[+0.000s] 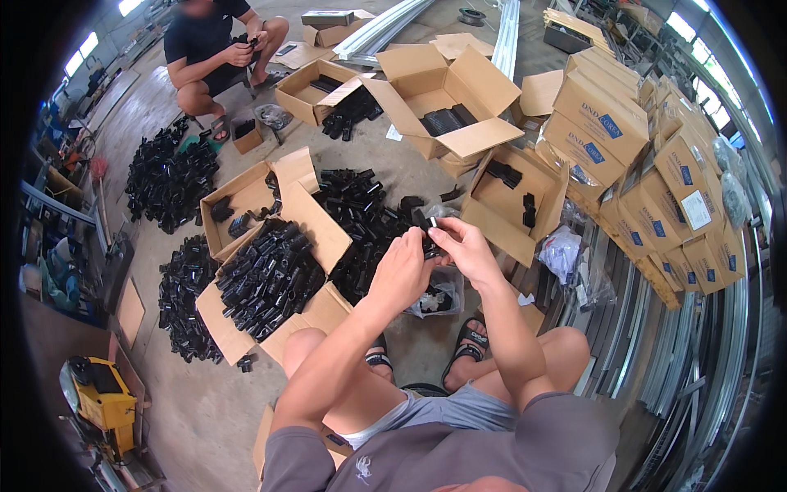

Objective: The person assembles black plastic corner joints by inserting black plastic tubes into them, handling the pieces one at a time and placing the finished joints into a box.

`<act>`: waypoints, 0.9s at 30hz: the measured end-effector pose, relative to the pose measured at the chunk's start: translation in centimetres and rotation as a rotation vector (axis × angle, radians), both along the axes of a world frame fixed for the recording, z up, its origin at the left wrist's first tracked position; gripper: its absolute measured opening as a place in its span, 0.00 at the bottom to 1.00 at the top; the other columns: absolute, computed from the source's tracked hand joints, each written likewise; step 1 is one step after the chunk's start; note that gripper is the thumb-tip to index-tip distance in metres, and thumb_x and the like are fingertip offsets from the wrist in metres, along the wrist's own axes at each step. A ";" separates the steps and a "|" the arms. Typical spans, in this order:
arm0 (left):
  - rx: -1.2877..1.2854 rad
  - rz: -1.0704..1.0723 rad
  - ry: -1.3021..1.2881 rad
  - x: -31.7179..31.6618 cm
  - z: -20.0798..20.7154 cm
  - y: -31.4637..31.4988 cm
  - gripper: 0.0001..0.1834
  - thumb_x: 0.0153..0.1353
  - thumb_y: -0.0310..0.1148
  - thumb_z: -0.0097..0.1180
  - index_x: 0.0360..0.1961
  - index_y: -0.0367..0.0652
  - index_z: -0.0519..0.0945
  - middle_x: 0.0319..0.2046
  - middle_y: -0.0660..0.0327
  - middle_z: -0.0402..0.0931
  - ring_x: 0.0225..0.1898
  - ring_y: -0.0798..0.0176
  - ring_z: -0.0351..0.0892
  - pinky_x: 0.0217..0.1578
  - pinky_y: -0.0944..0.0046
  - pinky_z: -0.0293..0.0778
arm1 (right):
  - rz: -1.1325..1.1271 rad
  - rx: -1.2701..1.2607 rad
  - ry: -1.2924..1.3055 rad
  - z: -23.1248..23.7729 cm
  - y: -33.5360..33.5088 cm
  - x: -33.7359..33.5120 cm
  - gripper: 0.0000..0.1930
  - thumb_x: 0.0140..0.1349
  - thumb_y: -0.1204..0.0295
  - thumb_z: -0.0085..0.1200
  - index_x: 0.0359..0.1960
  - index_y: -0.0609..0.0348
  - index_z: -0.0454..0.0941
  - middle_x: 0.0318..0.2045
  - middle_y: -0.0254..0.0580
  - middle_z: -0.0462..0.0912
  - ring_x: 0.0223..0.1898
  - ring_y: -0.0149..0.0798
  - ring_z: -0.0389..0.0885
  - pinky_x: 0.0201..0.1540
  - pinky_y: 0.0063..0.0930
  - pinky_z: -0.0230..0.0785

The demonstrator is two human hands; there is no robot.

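The brown cartons point(574, 131) stacked at the right bear a line of dark capitals beside a blue diamond mark point(610, 125) — the print repeats from box to box; a white label point(697, 211) sits on one, its small lines too fine to read; pale lettering crosses the strap of the right sandal point(472, 335); a white emblem point(363, 468) marks the grey shirt point(443, 451).

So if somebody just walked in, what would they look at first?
Probably the big heaps of black parts, in the middle and on the left. Next might be the stacked brown boxes on the right, or the bright yellow machine at the lower left. Near the middle, the left hand and right hand meet around a small black piece.
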State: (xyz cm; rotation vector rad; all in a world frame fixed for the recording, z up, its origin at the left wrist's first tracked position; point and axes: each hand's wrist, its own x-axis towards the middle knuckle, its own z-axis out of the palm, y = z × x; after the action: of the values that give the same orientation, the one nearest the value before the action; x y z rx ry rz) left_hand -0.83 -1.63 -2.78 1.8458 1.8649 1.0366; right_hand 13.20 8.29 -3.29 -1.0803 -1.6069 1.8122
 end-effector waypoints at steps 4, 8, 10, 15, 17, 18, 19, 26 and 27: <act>-0.265 -0.028 -0.359 -0.4 1.0 -0.1 0.17 0.69 0.38 0.55 0.48 0.37 0.67 0.36 0.51 0.76 0.41 0.54 0.78 0.41 0.56 0.73 | -0.069 -0.014 0.141 0.0 -0.3 1.1 0.15 0.73 0.71 0.48 0.55 0.67 0.74 0.46 0.41 0.83 0.43 0.28 0.82 0.41 0.23 0.77; -0.404 0.004 -1.126 -0.9 1.3 0.2 0.21 0.76 0.50 0.38 0.51 0.44 0.71 0.42 0.63 0.76 0.44 0.68 0.74 0.46 0.64 0.73 | -0.124 0.136 0.344 0.7 -0.7 0.9 0.14 0.74 0.74 0.43 0.56 0.67 0.72 0.51 0.44 0.80 0.49 0.32 0.81 0.50 0.30 0.76; -0.346 0.017 -1.186 -0.8 0.9 0.4 0.20 0.77 0.48 0.38 0.51 0.43 0.72 0.42 0.63 0.76 0.43 0.69 0.74 0.46 0.64 0.73 | -0.130 0.174 0.495 1.1 -1.1 0.5 0.13 0.74 0.75 0.41 0.56 0.64 0.69 0.54 0.48 0.79 0.53 0.37 0.79 0.58 0.33 0.71; -0.293 -0.108 -1.473 -0.5 0.0 0.6 0.20 0.76 0.43 0.43 0.56 0.40 0.76 0.45 0.63 0.79 0.47 0.69 0.77 0.51 0.64 0.75 | -0.182 0.222 0.684 -0.2 -1.7 -1.0 0.10 0.75 0.74 0.40 0.53 0.62 0.66 0.55 0.52 0.78 0.58 0.43 0.77 0.63 0.34 0.66; -0.330 -0.141 -1.568 -0.3 0.4 0.4 0.19 0.74 0.42 0.46 0.56 0.41 0.76 0.46 0.64 0.79 0.47 0.68 0.78 0.51 0.64 0.76 | -0.200 0.366 0.677 -1.1 -1.7 -1.5 0.07 0.75 0.74 0.40 0.50 0.60 0.66 0.55 0.54 0.79 0.58 0.43 0.77 0.63 0.35 0.66; -0.363 -0.174 -1.660 -0.3 0.6 0.3 0.18 0.73 0.41 0.49 0.57 0.41 0.77 0.47 0.64 0.80 0.48 0.68 0.79 0.52 0.63 0.77 | -0.222 0.347 0.685 -1.3 -1.7 -1.6 0.05 0.75 0.73 0.41 0.48 0.58 0.65 0.55 0.56 0.78 0.59 0.43 0.76 0.63 0.35 0.65; -0.360 -0.169 -1.660 -0.4 0.4 0.2 0.18 0.73 0.41 0.49 0.57 0.41 0.77 0.47 0.64 0.80 0.48 0.68 0.79 0.52 0.63 0.77 | -0.217 0.344 0.686 -1.6 -1.6 -1.6 0.05 0.75 0.73 0.41 0.48 0.58 0.65 0.55 0.56 0.78 0.59 0.43 0.76 0.63 0.35 0.65; -0.429 -0.279 -1.766 -1.4 -0.1 0.2 0.17 0.68 0.35 0.58 0.55 0.41 0.77 0.49 0.61 0.80 0.49 0.67 0.80 0.52 0.63 0.79 | -0.150 0.364 0.818 -1.0 -1.6 -0.8 0.04 0.73 0.73 0.44 0.41 0.55 0.63 0.54 0.60 0.78 0.61 0.53 0.74 0.64 0.46 0.66; -0.451 -0.331 -1.774 -1.5 0.3 0.1 0.18 0.67 0.35 0.59 0.55 0.40 0.77 0.49 0.60 0.80 0.50 0.67 0.80 0.53 0.62 0.79 | -0.147 0.361 0.817 -0.8 -1.6 -0.7 0.04 0.73 0.73 0.44 0.41 0.55 0.63 0.54 0.60 0.78 0.61 0.53 0.74 0.64 0.46 0.66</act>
State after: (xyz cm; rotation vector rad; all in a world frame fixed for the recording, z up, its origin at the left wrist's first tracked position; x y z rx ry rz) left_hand -2.31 -1.51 -2.49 0.3705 0.5345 1.2164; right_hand 12.54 6.72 -4.11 -0.2198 -1.2236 1.4870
